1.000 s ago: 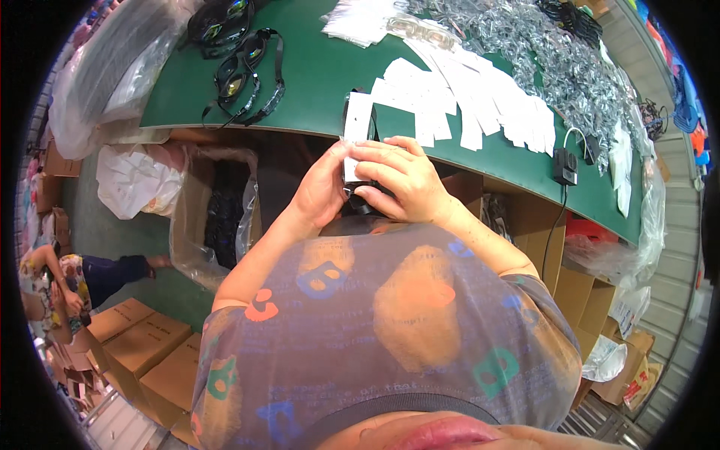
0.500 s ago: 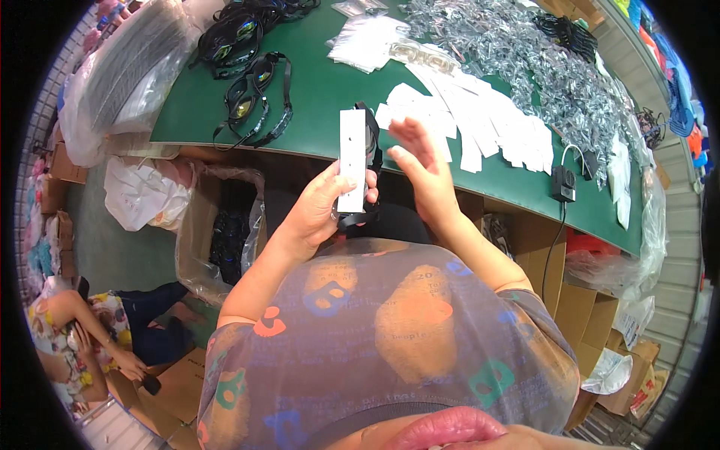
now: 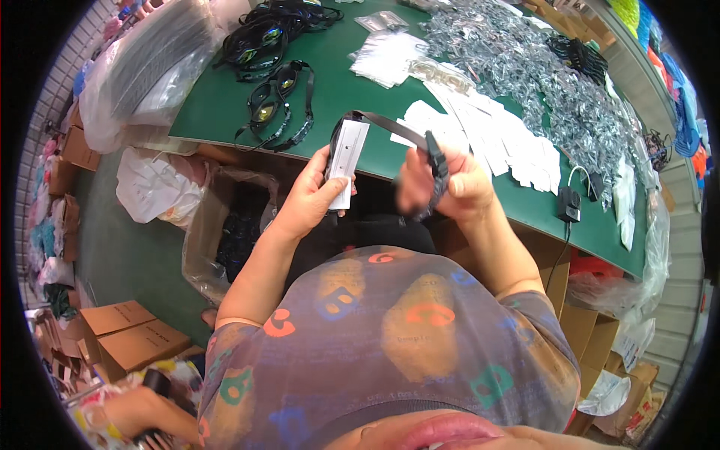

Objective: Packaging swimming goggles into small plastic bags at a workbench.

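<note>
My left hand is closed around a narrow white card, its thumb pressed on the card's face. Dark goggles seem to sit behind the card, mostly hidden. From the card's top edge a black strap runs across to my right hand, which grips its buckle end; those fingers are partly blurred. Beyond my left hand, a pair of black swim goggles with tinted lenses lies on the green table.
More black goggles are heaped at the back left. White cards, clear plastic packets and a large pile of crinkled clear pieces cover the right side. A black adapter sits near the edge. At lower left a co-worker's arm shows beside cardboard boxes.
My right hand, previously spread beside the card, now grips the strap and has drawn it out to the right. The card has tilted slightly. The co-worker has shifted lower in view.
</note>
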The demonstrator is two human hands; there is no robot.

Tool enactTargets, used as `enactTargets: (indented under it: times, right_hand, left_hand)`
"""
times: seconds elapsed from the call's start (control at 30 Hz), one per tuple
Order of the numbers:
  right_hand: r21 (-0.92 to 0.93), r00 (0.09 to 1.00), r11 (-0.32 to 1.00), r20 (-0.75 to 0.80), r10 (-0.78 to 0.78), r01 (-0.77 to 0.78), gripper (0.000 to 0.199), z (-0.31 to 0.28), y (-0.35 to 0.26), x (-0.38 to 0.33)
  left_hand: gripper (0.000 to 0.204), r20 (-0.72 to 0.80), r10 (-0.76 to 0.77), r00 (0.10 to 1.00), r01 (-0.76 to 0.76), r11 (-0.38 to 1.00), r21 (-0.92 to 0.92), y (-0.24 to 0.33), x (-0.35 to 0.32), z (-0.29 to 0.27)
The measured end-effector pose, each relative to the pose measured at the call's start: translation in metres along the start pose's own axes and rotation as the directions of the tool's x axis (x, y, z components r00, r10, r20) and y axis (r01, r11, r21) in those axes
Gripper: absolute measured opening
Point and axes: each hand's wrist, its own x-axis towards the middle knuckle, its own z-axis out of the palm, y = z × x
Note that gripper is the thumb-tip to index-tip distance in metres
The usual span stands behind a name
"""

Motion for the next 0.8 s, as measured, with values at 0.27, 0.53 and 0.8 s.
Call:
enactTargets:
  times: [0.27,0.53,0.8]
  right_hand:
    - [-0.604,0.829,0.778,-0.339,-0.446,0.172,0.032,-0.027,-0.005,0.049]
    - [-0.754,0.718,0.656,-0.443,-0.536,0.024,0.033,-0.057,0.033,0.054]
    - [-0.813,0.695,0.582,-0.424,-0.581,-0.009,0.028,-0.066,0.049,0.047]
  left_hand:
    - [0.054,0.087,-0.106,0.991,0.114,0.989,-0.095,-0.021,-0.009,0.023]
    - [0.054,0.143,-0.213,0.967,0.236,0.956,-0.175,-0.009,-0.016,0.036]
    - [0.042,0.181,-0.250,0.951,0.290,0.925,-0.246,-0.004,-0.022,0.039]
